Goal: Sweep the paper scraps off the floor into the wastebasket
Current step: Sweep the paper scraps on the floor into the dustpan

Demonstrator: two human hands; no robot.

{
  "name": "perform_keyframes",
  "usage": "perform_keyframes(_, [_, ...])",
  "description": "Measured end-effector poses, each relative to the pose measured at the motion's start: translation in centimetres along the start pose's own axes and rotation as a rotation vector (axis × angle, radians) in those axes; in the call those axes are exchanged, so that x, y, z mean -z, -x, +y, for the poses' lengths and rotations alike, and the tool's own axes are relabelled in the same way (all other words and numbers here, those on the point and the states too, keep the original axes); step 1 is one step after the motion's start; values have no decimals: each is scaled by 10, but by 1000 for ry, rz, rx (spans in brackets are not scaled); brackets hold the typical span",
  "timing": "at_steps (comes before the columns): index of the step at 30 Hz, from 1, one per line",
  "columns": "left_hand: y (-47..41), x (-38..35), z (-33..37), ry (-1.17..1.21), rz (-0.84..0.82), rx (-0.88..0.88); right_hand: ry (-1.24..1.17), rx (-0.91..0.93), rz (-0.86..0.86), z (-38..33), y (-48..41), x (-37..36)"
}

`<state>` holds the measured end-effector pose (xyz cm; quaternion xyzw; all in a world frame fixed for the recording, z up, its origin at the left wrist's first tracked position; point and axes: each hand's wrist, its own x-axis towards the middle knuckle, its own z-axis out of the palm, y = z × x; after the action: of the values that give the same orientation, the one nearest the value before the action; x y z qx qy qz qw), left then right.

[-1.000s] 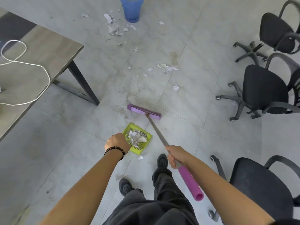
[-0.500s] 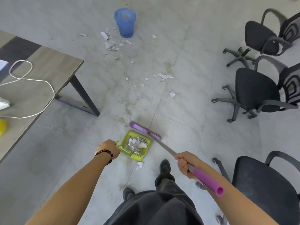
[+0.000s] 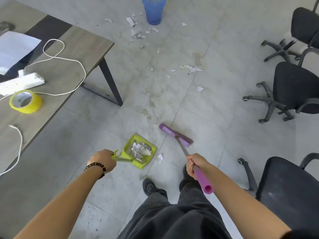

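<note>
Paper scraps [image 3: 140, 150] lie heaped in a lime-green dustpan [image 3: 148, 147] on the grey tiled floor [image 3: 207, 128], just right of the left hand [image 3: 103, 160], which is closed around the pan's green handle. One loose scrap [image 3: 160, 158] sits on the floor just right of the pan, between it and the right hand [image 3: 196, 163]. That hand is wrapped around the shaft of a broom [image 3: 185, 152] where grey metal meets the purple grip; the purple broom head [image 3: 175, 134] rests on the floor beyond and right of the dustpan, close to it but apart.

More scraps remain far from both hands: a crumpled piece [image 3: 199, 88] beyond the broom head, a small cluster [image 3: 189, 68] farther on, and a thicker scatter [image 3: 137, 32] at the far end, just left of the blue wastebasket [image 3: 154, 10], which stands upright at the top edge of the view.

On the left, a grey table [image 3: 72, 54] carries a roll of yellow tape [image 3: 25, 101], a white power strip [image 3: 22, 82] with its looping cable, and a sheet of white paper [image 3: 16, 47]. Black office chairs [image 3: 293, 87] stand along the right. A beaded bracelet [image 3: 96, 167] circles the left wrist.
</note>
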<state>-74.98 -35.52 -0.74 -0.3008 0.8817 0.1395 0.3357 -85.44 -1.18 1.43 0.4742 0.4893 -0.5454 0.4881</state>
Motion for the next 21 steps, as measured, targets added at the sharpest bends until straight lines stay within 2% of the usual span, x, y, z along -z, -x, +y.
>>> perform_keyframes(5, [16, -17, -37, -35, -30, 6, 37, -13, -3, 40, 3, -11])
perform_keyframes(14, [27, -20, -35, -249, -64, -121, -120, -102, -198, 67, 33, -32])
perform_keyframes(21, [32, -31, -24, -197, -58, -123, -365, -153, -384, 65, 45, -15])
